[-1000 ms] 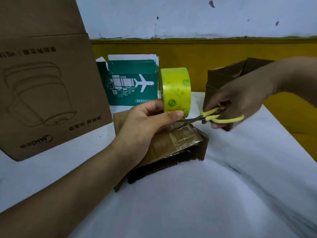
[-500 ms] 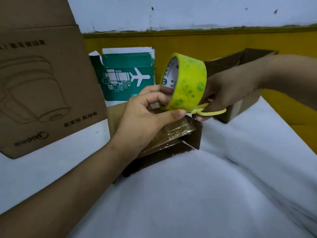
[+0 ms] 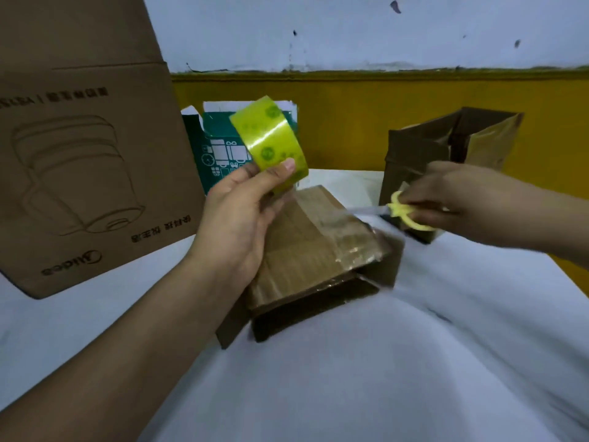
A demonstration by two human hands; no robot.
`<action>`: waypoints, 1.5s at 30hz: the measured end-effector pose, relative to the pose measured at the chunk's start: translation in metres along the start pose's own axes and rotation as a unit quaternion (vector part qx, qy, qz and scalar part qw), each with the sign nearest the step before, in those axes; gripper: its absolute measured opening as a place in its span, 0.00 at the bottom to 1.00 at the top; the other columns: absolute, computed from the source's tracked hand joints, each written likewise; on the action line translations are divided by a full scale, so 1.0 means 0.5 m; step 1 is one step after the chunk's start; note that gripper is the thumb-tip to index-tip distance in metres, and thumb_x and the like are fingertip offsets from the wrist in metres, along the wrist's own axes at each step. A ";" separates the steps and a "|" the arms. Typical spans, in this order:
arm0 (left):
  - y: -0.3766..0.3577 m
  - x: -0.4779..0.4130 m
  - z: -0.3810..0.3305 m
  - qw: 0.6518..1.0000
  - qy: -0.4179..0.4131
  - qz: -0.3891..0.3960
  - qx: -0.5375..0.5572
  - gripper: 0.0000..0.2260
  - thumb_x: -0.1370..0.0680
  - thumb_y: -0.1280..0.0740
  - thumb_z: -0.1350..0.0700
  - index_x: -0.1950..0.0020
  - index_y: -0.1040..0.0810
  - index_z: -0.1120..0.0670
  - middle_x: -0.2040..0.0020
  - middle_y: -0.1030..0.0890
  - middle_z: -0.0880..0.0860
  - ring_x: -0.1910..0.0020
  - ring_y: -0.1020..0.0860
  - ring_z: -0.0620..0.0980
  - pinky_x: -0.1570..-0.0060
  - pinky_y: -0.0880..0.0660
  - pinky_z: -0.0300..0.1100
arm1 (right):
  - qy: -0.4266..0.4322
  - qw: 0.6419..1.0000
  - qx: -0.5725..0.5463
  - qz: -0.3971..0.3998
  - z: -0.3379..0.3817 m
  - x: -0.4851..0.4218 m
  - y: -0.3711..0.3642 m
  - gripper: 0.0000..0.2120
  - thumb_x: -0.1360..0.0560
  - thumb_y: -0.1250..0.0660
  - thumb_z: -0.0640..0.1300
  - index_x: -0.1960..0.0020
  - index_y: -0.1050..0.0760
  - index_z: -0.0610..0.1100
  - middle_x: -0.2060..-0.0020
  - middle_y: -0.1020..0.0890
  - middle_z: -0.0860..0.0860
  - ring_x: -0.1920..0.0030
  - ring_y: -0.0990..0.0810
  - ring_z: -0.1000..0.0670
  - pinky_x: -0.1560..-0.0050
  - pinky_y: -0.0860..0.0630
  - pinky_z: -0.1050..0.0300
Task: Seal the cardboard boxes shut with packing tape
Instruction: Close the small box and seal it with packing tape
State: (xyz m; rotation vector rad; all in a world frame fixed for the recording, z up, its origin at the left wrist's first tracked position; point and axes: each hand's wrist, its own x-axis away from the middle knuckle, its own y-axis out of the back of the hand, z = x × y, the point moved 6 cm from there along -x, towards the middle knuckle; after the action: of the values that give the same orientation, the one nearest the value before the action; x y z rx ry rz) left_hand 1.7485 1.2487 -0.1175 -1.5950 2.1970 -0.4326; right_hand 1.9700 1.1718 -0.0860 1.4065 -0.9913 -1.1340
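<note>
Head view, the only one. Tape roll [image 3: 269,138] raised in left hand [image 3: 236,218], thumb in front and fingers behind pinching its lower rim. Lifted clear of small box [image 3: 318,244], prob. to leave room for pressing the strip down. Scissors [image 3: 404,213] in right hand [image 3: 446,199], fingers curled through the yellow loops, blades aimed at the box's taped top. Too blurred to tell blades apart or closed. Small box lying mid-desk [image 3: 350,378] just under both hands, shiny tape across top seam, near end apparently open. Behind: open brown box [image 3: 446,145], green box [image 3: 216,148], big printed box [image 3: 79,154] at left, likely next in line.
</note>
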 end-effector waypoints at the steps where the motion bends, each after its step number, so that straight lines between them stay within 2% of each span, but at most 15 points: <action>1: 0.006 -0.002 0.005 1.000 0.012 -0.008 0.010 0.09 0.24 0.30 0.63 0.44 0.19 0.58 0.44 0.15 0.54 0.42 0.17 0.50 0.40 0.22 0.45 | -0.035 0.997 -0.071 -0.014 -0.013 0.024 -0.005 0.13 0.23 0.42 0.55 0.51 0.20 0.51 0.61 0.21 0.55 0.57 0.26 0.55 0.56 0.26 0.48; 4: 0.015 -0.003 0.018 0.999 0.040 -0.020 0.005 0.08 0.24 0.30 0.64 0.45 0.19 0.58 0.45 0.14 0.54 0.43 0.17 0.49 0.39 0.22 0.45 | -0.104 0.976 -0.188 -0.035 -0.043 0.070 -0.028 0.08 0.22 0.36 0.46 0.55 0.20 0.54 0.63 0.18 0.59 0.60 0.20 0.55 0.59 0.24 0.50; 10: -0.001 0.001 0.019 0.999 0.045 0.002 -0.030 0.05 0.24 0.30 0.64 0.50 0.18 0.57 0.50 0.14 0.53 0.50 0.16 0.45 0.47 0.20 0.39 | -0.219 0.969 0.032 0.108 -0.126 0.115 -0.145 0.12 0.22 0.42 0.45 0.65 0.31 0.50 0.66 0.25 0.53 0.62 0.25 0.49 0.58 0.27 0.55; 14: 0.000 0.005 0.018 0.998 0.047 -0.003 -0.036 0.06 0.25 0.29 0.64 0.49 0.18 0.57 0.48 0.14 0.53 0.46 0.17 0.47 0.44 0.21 0.40 | -0.211 0.958 0.126 0.145 -0.071 0.099 -0.165 0.09 0.23 0.38 0.49 0.60 0.27 0.49 0.64 0.25 0.52 0.62 0.24 0.50 0.62 0.27 0.57; 17: 0.004 0.006 0.017 0.998 0.049 -0.003 -0.029 0.05 0.25 0.29 0.64 0.51 0.18 0.57 0.48 0.14 0.53 0.47 0.17 0.47 0.44 0.20 0.40 | -0.158 0.964 0.205 -0.064 -0.002 0.097 -0.090 0.11 0.19 0.42 0.51 0.52 0.23 0.51 0.62 0.20 0.51 0.62 0.21 0.47 0.67 0.26 0.56; 19: 0.008 0.005 0.018 0.998 0.050 -0.002 -0.030 0.05 0.25 0.29 0.64 0.51 0.18 0.57 0.49 0.14 0.54 0.49 0.16 0.46 0.45 0.20 0.40 | -0.033 0.944 0.158 -0.289 0.069 0.118 -0.034 0.15 0.18 0.41 0.51 0.47 0.18 0.46 0.56 0.15 0.48 0.59 0.18 0.45 0.66 0.25 0.57; 20: 0.009 0.004 0.019 0.998 0.052 -0.003 -0.032 0.05 0.25 0.29 0.65 0.51 0.18 0.57 0.49 0.14 0.54 0.49 0.16 0.46 0.45 0.20 0.40 | 0.051 0.930 0.137 -0.338 0.106 0.120 -0.030 0.16 0.19 0.39 0.52 0.44 0.18 0.44 0.51 0.15 0.47 0.53 0.17 0.45 0.60 0.22 0.55; 22: 0.009 0.003 0.023 0.998 0.057 -0.004 -0.041 0.06 0.26 0.29 0.65 0.49 0.18 0.59 0.50 0.14 0.54 0.50 0.16 0.45 0.46 0.20 0.40 | 0.161 0.924 0.161 -0.306 0.156 0.096 -0.071 0.22 0.20 0.37 0.56 0.35 0.22 0.41 0.39 0.18 0.46 0.40 0.20 0.45 0.42 0.22 0.49; 25: 0.005 0.003 0.026 0.996 0.061 -0.003 -0.064 0.06 0.26 0.28 0.65 0.50 0.18 0.58 0.53 0.14 0.51 0.53 0.16 0.43 0.45 0.21 0.40 | 0.187 0.935 0.182 -0.240 0.167 0.050 -0.132 0.21 0.19 0.37 0.48 0.29 0.28 0.40 0.31 0.25 0.46 0.33 0.24 0.45 0.34 0.29 0.50; 28: 0.005 0.003 0.022 0.995 0.069 -0.011 -0.070 0.04 0.26 0.27 0.64 0.53 0.17 0.57 0.57 0.13 0.49 0.55 0.16 0.42 0.43 0.21 0.41 | 0.171 0.936 0.189 -0.244 0.168 0.025 -0.128 0.21 0.21 0.41 0.39 0.29 0.28 0.40 0.33 0.23 0.46 0.37 0.22 0.45 0.39 0.28 0.54; 32: 0.006 -0.010 -0.019 0.996 0.087 -0.029 -0.010 0.05 0.26 0.27 0.65 0.53 0.18 0.56 0.54 0.13 0.52 0.45 0.17 0.50 0.42 0.21 0.46 | 0.146 0.951 0.142 -0.234 0.180 -0.024 -0.069 0.17 0.27 0.37 0.39 0.41 0.20 0.47 0.51 0.16 0.49 0.52 0.19 0.45 0.61 0.24 0.53; 35: 0.004 -0.026 -0.115 1.000 0.003 -0.013 -0.023 0.05 0.26 0.28 0.63 0.51 0.18 0.57 0.53 0.13 0.52 0.47 0.16 0.50 0.45 0.20 0.43 | 0.120 0.961 0.131 -0.213 0.181 -0.064 0.020 0.10 0.28 0.35 0.41 0.49 0.21 0.50 0.63 0.17 0.51 0.60 0.19 0.44 0.73 0.27 0.55; 38: -0.013 -0.029 -0.227 0.994 -0.099 0.007 -0.040 0.04 0.25 0.28 0.63 0.52 0.19 0.56 0.52 0.15 0.53 0.49 0.16 0.48 0.46 0.20 0.41 | 0.090 0.971 0.111 -0.191 0.175 -0.089 0.117 0.08 0.22 0.33 0.49 0.43 0.24 0.53 0.62 0.18 0.51 0.61 0.19 0.46 0.70 0.33 0.57; 40: -0.027 -0.028 -0.276 0.990 -0.131 0.021 -0.050 0.04 0.25 0.28 0.63 0.53 0.20 0.55 0.52 0.15 0.53 0.49 0.16 0.48 0.45 0.20 0.43 | 0.055 0.993 0.035 -0.102 0.154 -0.116 0.137 0.13 0.22 0.34 0.53 0.38 0.24 0.54 0.60 0.20 0.56 0.63 0.23 0.57 0.68 0.33 0.61; 45: -0.040 -0.023 -0.292 0.995 -0.066 0.062 -0.052 0.12 0.25 0.28 0.61 0.41 0.20 0.59 0.47 0.14 0.54 0.48 0.16 0.49 0.41 0.22 0.46 | 0.016 1.000 -0.009 0.009 0.123 -0.150 0.074 0.14 0.23 0.34 0.58 0.48 0.20 0.48 0.60 0.17 0.50 0.59 0.20 0.52 0.59 0.25 0.55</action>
State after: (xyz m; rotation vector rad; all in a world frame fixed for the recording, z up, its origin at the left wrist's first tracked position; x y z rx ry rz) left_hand 1.6983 1.2564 0.0210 -1.4820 2.2342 -0.1738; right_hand 1.8940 1.2266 -0.0416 1.3942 -0.9670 -1.1026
